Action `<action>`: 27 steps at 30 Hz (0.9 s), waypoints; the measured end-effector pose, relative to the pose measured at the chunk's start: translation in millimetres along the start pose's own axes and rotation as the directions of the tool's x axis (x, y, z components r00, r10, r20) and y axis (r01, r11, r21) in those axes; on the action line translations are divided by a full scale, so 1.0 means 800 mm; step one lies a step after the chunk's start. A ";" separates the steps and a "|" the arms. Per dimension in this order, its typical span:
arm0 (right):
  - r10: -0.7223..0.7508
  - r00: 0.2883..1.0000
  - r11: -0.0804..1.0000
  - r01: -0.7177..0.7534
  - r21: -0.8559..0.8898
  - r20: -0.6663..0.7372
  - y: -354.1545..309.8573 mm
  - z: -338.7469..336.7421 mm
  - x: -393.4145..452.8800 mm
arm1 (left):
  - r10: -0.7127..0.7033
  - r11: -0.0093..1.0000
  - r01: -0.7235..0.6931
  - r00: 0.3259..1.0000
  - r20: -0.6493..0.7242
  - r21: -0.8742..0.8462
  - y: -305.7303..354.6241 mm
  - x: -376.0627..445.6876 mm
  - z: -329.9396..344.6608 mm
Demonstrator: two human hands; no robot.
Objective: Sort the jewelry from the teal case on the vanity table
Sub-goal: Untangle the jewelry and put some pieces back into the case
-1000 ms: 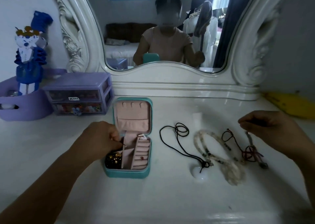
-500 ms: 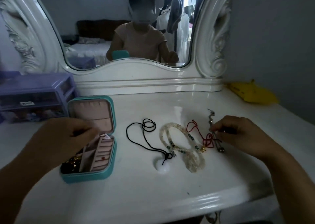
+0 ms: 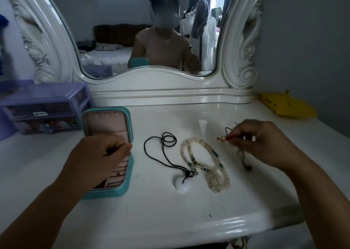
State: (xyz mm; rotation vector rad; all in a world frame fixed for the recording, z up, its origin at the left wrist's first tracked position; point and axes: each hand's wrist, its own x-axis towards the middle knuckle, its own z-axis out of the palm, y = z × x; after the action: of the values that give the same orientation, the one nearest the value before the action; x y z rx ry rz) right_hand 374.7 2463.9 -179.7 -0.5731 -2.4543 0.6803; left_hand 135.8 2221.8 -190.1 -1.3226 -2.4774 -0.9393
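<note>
the white vanity table (image 3: 151, 220) holds everything. the left hand (image 3: 98, 159) is curled over the open teal case (image 3: 126, 189), and its fingers pinch something small that is too dark to tell. just beside the case lies a black cord necklace (image 3: 162, 154) with a white stone, then a pale bead necklace (image 3: 206, 165). the right hand (image 3: 265, 144) pinches a red string bracelet (image 3: 222, 139) with a gold bead, lifted off the table. farther back sit a purple drawer box (image 3: 47, 104), a yellow thing (image 3: 286, 106) and the big mirror (image 3: 147, 31).
</note>
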 end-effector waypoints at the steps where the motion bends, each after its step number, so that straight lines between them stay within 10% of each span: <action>1: -0.021 0.999 0.999 0.022 0.040 -0.034 -0.012 -0.003 0.006 | -0.033 0.999 0.033 0.999 -0.006 0.005 -0.004 -0.001 -0.003; 20: -0.291 0.935 0.777 0.107 0.620 0.204 -0.237 0.132 0.101 | -0.209 0.962 0.200 0.978 -0.029 -0.187 -0.090 -0.027 -0.016; 27: -0.162 0.941 0.943 0.059 0.328 0.297 -0.213 0.203 0.103 | -0.227 0.944 0.211 0.973 -0.038 -0.255 -0.095 -0.031 -0.020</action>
State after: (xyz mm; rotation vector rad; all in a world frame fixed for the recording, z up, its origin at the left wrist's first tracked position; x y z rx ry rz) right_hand 173.5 2316.9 -172.6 -0.2055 -2.5675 1.1687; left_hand 87.5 2164.5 -221.7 -1.0713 -2.5590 -1.3626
